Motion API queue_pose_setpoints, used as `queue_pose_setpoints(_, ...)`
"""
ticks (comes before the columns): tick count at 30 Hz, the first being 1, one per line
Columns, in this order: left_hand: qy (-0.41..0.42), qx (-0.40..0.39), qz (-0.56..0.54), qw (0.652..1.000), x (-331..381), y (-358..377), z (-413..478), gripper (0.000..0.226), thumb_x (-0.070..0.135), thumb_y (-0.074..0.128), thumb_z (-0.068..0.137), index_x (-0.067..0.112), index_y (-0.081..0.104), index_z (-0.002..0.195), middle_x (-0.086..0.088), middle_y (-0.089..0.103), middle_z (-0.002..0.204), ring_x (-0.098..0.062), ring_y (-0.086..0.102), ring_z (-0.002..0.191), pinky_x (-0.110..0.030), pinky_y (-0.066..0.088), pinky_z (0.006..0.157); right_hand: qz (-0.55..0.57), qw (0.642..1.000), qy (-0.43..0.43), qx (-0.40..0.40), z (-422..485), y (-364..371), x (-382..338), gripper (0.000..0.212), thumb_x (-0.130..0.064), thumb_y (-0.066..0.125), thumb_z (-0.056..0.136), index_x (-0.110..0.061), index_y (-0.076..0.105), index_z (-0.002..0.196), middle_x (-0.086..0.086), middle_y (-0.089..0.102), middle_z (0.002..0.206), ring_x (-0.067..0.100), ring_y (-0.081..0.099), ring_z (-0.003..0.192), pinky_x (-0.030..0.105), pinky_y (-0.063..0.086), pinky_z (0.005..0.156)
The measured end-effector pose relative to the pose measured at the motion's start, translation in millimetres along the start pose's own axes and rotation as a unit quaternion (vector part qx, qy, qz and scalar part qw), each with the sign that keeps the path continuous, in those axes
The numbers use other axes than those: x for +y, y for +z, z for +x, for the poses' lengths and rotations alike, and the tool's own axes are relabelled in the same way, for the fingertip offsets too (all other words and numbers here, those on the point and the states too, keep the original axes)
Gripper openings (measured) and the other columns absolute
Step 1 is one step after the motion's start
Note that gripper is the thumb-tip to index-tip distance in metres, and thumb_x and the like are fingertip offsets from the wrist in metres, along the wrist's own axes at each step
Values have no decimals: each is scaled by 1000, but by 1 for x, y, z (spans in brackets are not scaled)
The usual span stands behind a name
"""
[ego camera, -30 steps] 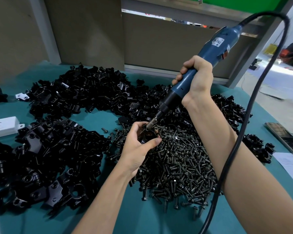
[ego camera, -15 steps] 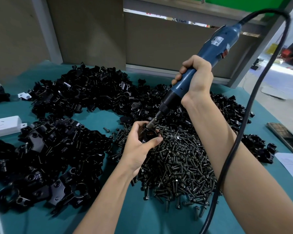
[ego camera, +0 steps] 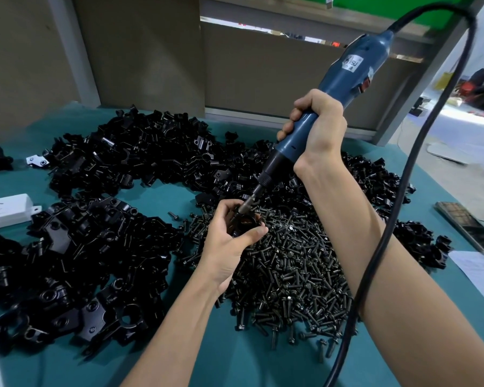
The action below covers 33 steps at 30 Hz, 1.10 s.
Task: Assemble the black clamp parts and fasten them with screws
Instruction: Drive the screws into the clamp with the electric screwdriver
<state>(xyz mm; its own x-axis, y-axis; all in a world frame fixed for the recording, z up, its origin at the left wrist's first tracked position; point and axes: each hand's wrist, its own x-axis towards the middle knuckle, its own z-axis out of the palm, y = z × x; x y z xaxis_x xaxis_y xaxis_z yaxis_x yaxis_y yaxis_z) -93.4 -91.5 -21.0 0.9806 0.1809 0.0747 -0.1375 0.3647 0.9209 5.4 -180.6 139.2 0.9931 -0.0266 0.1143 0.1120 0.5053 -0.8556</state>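
Closed round the blue "ISU"-labelled screwdriver (ego camera: 348, 79) is the right grip (ego camera: 320, 127); the left grip (ego camera: 228, 241) clutches the clamp (ego camera: 245, 222).

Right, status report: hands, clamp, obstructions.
Left hand grips small black clamp part. Right hand grips blue corded electric screwdriver, bit down on clamp. Black cable hangs past right forearm.

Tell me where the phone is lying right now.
In the head view the phone lies flat on the teal table at the far right edge, just beyond the sheet of white paper and right of the black clamp parts.
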Motion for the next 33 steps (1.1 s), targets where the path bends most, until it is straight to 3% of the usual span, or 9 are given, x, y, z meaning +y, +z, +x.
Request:
queue_pose_setpoints(3, -9, -9, -39, 999, 4, 1, -1, 51, 1, 87, 68, 23, 59, 105, -1, 70, 90, -30, 66, 101, -50, 47, 107, 10, 999, -1, -37, -2, 1, -2, 17, -1, 54, 77, -10, 48, 65, 5, 45, 57, 19, 39, 43, 26, 39, 47)
queue_pose_setpoints(5, -24, -25, -63, 997, 5, 2, -2, 55, 7, 89, 61, 25, 61, 105, -4, 70, 95, -39, 66, 108, -54, 44, 109, 43, 993, 21, -106, -3, -1, -7, 11, -2, 47, 81, -11, 49, 75, 1, 43, 54, 16, 37, 42, 24, 36, 46)
queue_pose_setpoints(8, -21, -37, -35, 998, 4, 5, -3, 45, 9, 84, 64, 33, 66, 98, -3, 68, 102, -45, 60, 119, -54, 44, 110, 81, 976, 43, -198, -5, -7, -19, 13, -6, 45, 73, -12, 51, 82, -4, 40, 50, 13, 36, 39, 20, 32, 45)
queue_pose_setpoints(10, -15, -46, -31, 998, 4, 5, -2, 43, 8, 83, 65, 33, 67, 95, 1, 70, 100, -44, 59, 119, -52, 46, 108, 73, 973, 24, -219, -5, -10, -27, 15, -6, 45, 70, -12, 51, 83, -4, 40, 49, 12, 36, 39, 20, 32, 44)
queue_pose_setpoints(13, -22, -27, -75, 997, 8, -1, -2, 48, 3, 88, 62, 24, 66, 100, -1, 73, 96, -42, 64, 112, -42, 54, 100, 59, 980, -2, -190, -3, -12, -37, 14, -9, 46, 68, -12, 51, 80, -3, 41, 50, 13, 36, 39, 20, 33, 44)
queue_pose_setpoints(17, -34, -30, -140, 989, 11, -4, -1, 47, -3, 74, 67, 11, 58, 108, -1, 76, 88, -23, 74, 93, -27, 59, 85, 73, 984, -5, -161, -1, -16, -40, 12, -9, 49, 67, -14, 52, 78, -3, 41, 51, 14, 36, 41, 21, 34, 46)
queue_pose_setpoints(33, -61, -31, -143, 987, 10, -3, -2, 51, -1, 76, 65, 10, 55, 111, -11, 75, 99, -27, 74, 95, -24, 58, 83, 14, 992, -8, -124, -3, -19, -23, 12, -9, 53, 67, -12, 49, 77, -1, 43, 55, 15, 38, 42, 23, 36, 46)
